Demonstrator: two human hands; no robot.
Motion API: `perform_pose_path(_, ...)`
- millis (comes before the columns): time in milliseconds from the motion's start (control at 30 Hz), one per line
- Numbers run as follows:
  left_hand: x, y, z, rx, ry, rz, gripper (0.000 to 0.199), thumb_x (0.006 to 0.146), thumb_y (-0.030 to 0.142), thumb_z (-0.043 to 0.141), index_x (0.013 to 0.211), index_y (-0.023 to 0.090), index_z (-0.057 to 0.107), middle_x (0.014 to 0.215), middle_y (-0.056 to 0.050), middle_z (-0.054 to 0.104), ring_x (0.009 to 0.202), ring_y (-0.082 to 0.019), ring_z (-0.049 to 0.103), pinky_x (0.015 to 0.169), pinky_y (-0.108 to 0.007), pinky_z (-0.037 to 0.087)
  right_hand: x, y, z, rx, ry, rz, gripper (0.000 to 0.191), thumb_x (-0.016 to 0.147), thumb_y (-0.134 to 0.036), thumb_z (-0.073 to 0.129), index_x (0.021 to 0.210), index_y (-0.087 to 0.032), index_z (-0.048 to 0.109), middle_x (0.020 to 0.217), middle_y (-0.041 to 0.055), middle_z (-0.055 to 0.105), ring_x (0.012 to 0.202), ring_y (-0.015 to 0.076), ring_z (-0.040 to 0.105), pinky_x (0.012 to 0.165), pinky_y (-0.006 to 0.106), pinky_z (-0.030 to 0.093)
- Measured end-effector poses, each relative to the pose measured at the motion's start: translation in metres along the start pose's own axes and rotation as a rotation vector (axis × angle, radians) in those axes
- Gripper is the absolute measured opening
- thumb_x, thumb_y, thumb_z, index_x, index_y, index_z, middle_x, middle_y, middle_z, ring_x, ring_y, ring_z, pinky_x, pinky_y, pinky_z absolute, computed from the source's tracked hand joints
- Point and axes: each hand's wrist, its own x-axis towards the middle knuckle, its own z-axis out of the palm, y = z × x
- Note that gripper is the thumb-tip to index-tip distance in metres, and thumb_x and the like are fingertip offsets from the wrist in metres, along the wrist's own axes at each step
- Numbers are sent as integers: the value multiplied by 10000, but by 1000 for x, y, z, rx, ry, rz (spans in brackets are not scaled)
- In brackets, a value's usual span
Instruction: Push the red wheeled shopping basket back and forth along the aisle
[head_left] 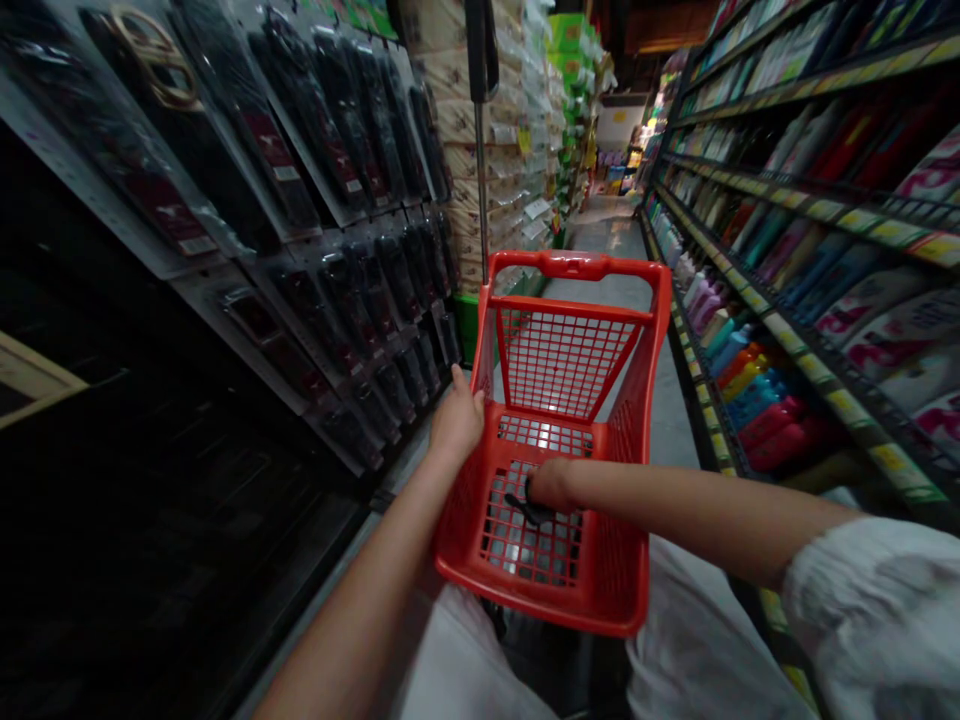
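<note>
A red plastic shopping cart (577, 268) stands in a store aisle right in front of me. My left hand (456, 420) grips the cart's left rim. My right hand (550, 484) reaches down inside the basket, with its fingers closed on a small dark object (523, 508) just above the mesh floor. What that object is I cannot tell. The basket holds nothing else that I can see.
Dark packaged goods (337, 200) hang on racks close on my left. Shelves of colourful bottles (757, 400) run along the right. The grey aisle floor (615, 235) stretches ahead past the cart. A metal pole (481, 150) rises beyond the cart's left corner.
</note>
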Motion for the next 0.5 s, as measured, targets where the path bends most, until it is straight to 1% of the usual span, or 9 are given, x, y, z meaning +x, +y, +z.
perform_pose_path(67,-32,5,-2,150,-4,-47,652,951,285,375,1494,-52,249,1192,-323,629,1033,-362,679,863,-438,521,-11,23,-16,-4,-78,33,274,482,77,734,598,-162,670,761,19,723,874,232,678,848,346,507)
perform_pose_path(100,-44,7,-2,234,6,-59,621,951,282,369,1484,-27,294,1227,-322,604,982,-362,693,810,-436,537,-17,32,-20,-20,-120,35,241,517,54,732,626,-155,683,756,16,723,861,220,677,838,328,502)
perform_pose_path(167,-59,11,-2,358,18,-76,546,966,250,299,1452,11,369,1195,-293,620,904,-346,709,740,-427,551,-28,43,-24,-15,-138,50,204,564,20,723,680,-147,703,767,13,726,835,202,675,813,301,497)
perform_pose_path(233,-60,13,-3,417,16,-79,496,959,179,236,1379,40,459,1108,-251,659,868,-324,715,707,-403,555,-35,41,-22,-21,-139,73,209,563,10,721,694,-152,708,786,13,730,837,208,677,811,304,500)
perform_pose_path(333,-50,10,-6,432,11,-53,471,913,81,237,1274,83,541,1029,-205,687,863,-291,720,715,-353,550,-35,22,-14,-80,-126,40,217,544,-3,720,691,-162,708,834,41,739,890,259,680,845,357,508)
perform_pose_path(400,-41,4,-8,389,16,-14,454,897,68,276,1247,108,562,1034,-189,696,886,-278,719,753,-341,544,-31,8,-8,-141,-168,-36,200,566,-39,720,723,-163,718,866,61,740,914,278,683,858,378,513)
perform_pose_path(500,-32,-8,-8,223,20,56,430,911,108,313,1243,125,586,1074,-185,705,973,-289,700,843,-377,531,-21,-6,-2,-165,-250,-127,222,604,-74,710,808,-157,735,909,68,741,924,266,687,856,362,521)
